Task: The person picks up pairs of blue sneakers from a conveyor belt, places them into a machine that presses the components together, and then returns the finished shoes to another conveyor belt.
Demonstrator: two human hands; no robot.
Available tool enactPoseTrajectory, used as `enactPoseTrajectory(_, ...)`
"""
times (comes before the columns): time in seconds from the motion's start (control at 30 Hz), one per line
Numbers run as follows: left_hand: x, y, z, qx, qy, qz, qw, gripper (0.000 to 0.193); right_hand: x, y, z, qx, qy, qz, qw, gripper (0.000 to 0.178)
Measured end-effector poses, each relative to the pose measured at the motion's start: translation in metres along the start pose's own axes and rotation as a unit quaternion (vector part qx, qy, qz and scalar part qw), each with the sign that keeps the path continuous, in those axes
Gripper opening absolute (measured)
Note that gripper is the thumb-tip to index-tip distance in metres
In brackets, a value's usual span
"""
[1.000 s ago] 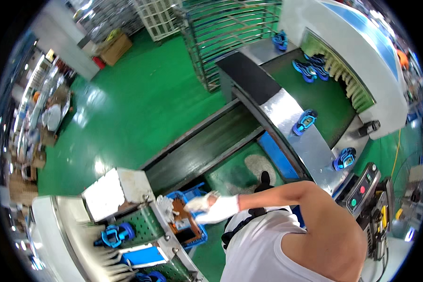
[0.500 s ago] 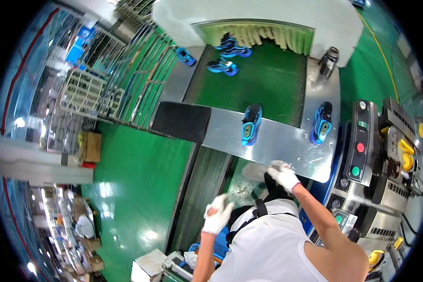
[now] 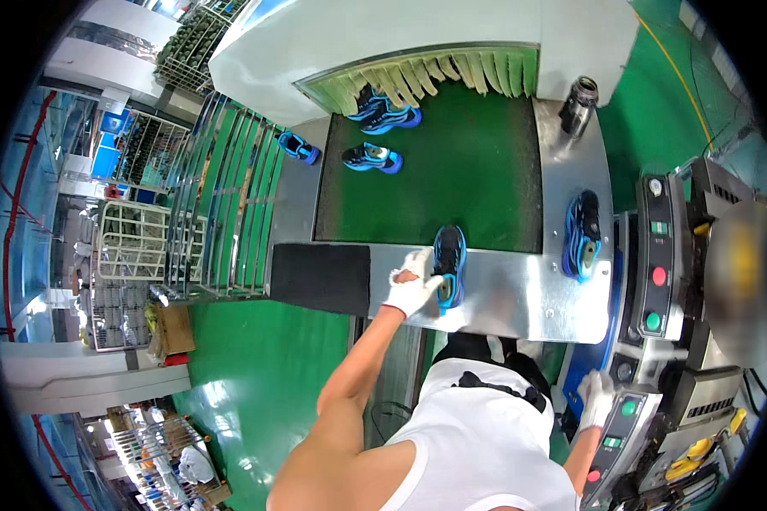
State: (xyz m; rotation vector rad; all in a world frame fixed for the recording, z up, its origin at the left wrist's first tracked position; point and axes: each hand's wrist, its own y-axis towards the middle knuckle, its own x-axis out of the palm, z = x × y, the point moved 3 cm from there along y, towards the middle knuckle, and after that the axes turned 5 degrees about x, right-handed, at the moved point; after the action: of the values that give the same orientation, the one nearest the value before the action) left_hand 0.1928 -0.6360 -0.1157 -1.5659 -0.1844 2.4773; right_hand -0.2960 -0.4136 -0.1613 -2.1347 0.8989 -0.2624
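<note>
My left hand (image 3: 412,284), in a white fingerless-looking glove, reaches over the metal ledge (image 3: 503,289). Its fingers are apart beside a black and blue sneaker (image 3: 450,260), close to the shoe's left side; I cannot tell whether they touch it. The sneaker points away from me, with something olive-coloured in its opening. Low on the right, my right hand (image 3: 596,400), also gloved in white, hangs with fingers extended near a control panel with green and red buttons (image 3: 626,417). Nothing shows in it. Another such sneaker (image 3: 583,236) stands on the ledge's right side.
A green conveyor belt (image 3: 452,187) runs under a fringed curtain (image 3: 426,77); several sneakers (image 3: 372,158) lie on its left. One more shoe (image 3: 298,147) sits on the left rim. A dark flask (image 3: 579,106) stands at the right, a black mat (image 3: 321,279) at the left.
My left hand has moved forward and up to the middle sneaker. The right hand has dropped back to the right, beside the control panel. My body and view have shifted.
</note>
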Motion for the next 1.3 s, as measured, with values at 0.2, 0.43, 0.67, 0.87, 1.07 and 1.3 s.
enactPoseTrajectory(0.2, -0.011, 0.052, -0.019, 0.084, -0.193, -0.220, 0.953, 0.051, 0.005, -0.046, 0.068, 0.055, -0.249, 0.058, 0.965, 0.028)
enactPoseTrajectory(0.43, -0.072, 0.211, -0.198, -0.119, -0.066, 0.271, 0.953, 0.083, -0.005, -0.095, 0.113, 0.122, -0.214, 0.174, 0.953, 0.044)
enactPoseTrajectory(0.67, -0.091, 0.315, -0.221, -0.087, 0.125, 0.155, 0.976, 0.057, 0.000, -0.132, 0.127, 0.215, -0.297, 0.169, 0.915, 0.045)
enactPoseTrajectory(0.87, -0.091, 0.304, -0.235, -0.002, 0.048, 0.235, 0.971, 0.035, 0.084, -0.133, 0.064, 0.152, -0.284, 0.152, 0.934, 0.048)
enactPoseTrajectory(1.07, -0.098, 0.246, -0.107, 0.184, -0.056, 0.162, 0.968, 0.028, 0.154, -0.107, 0.021, -0.067, -0.211, 0.042, 0.974, 0.053)
enactPoseTrajectory(1.3, -0.061, 0.140, 0.129, 0.432, -0.264, -0.101, 0.856, 0.025, 0.277, -0.152, -0.117, -0.381, -0.377, -0.063, 0.842, 0.081)
